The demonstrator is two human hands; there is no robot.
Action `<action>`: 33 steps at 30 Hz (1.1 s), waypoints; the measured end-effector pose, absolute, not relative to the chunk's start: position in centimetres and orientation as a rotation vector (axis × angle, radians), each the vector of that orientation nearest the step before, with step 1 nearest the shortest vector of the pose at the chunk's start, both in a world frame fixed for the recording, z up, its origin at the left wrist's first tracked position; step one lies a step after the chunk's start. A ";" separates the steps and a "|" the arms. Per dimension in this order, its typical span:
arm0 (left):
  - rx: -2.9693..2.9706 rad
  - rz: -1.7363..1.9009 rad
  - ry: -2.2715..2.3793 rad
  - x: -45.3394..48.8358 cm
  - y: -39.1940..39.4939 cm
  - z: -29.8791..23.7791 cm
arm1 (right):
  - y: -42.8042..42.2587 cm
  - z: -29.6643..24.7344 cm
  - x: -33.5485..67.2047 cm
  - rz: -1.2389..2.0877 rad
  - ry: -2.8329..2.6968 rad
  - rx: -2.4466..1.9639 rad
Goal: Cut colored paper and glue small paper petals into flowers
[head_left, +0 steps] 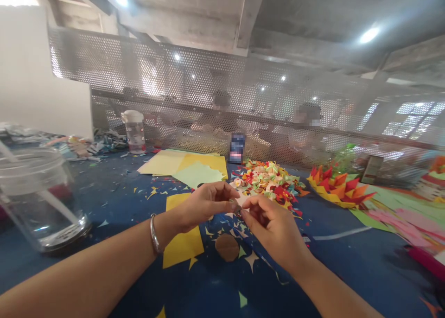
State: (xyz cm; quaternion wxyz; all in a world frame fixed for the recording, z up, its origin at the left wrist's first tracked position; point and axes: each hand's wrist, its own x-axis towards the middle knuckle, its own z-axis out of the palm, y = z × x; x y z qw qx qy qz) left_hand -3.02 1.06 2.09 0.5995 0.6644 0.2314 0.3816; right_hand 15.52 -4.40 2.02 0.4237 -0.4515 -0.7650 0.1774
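My left hand (pixel 210 202), a silver bangle on its wrist, is closed with thumb and fingers pinched together. My right hand (pixel 269 220) meets it, also pinching. Between the fingertips shows a small pale pink piece of paper (pixel 242 198), mostly covered by the fingers. A small dark spot at the fingertips is too blurred to name. Under my left hand lies a yellow paper sheet (pixel 182 255). A brown round disc (pixel 227 247) rests on the blue table below the hands, among paper scraps. Just beyond my right hand is a heap of small folded coloured papers (pixel 274 179).
A clear cup with a straw (pixel 31 193) stands at the left, a lidded bottle (pixel 134 130) behind it. Stacked paper sheets (pixel 167 162) and a phone (pixel 237 147) are at the back, before a perforated metal screen (pixel 194 91). A red-orange paper flower (pixel 339 188) sits right.
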 end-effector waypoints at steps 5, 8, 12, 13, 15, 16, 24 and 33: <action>1.533 0.891 0.475 -2.7 0.7 2.2 | -4.4 1.8 15.5 0.335 -1.950 -1.145; 1.483 0.946 0.457 -2.5 0.5 2.1 | -4.5 1.9 15.4 0.309 -1.964 -1.141; 1.439 1.010 0.440 -2.2 0.4 2.0 | -4.5 1.9 15.4 0.291 -1.957 -1.157; 1.434 1.013 0.436 -2.1 0.4 2.0 | -4.4 1.9 15.4 0.289 -1.957 -1.158; 1.432 1.009 0.436 -2.1 0.3 2.1 | -4.4 1.9 15.4 0.287 -1.956 -1.153; 1.436 1.008 0.443 -2.2 0.3 2.1 | -4.4 1.9 15.4 0.284 -1.956 -1.149; 1.496 0.991 0.471 -2.3 0.3 2.1 | -4.5 1.8 15.4 0.273 -1.957 -1.140; 1.520 0.995 0.466 -2.3 0.3 2.3 | -4.2 1.6 15.5 0.273 -1.967 -1.154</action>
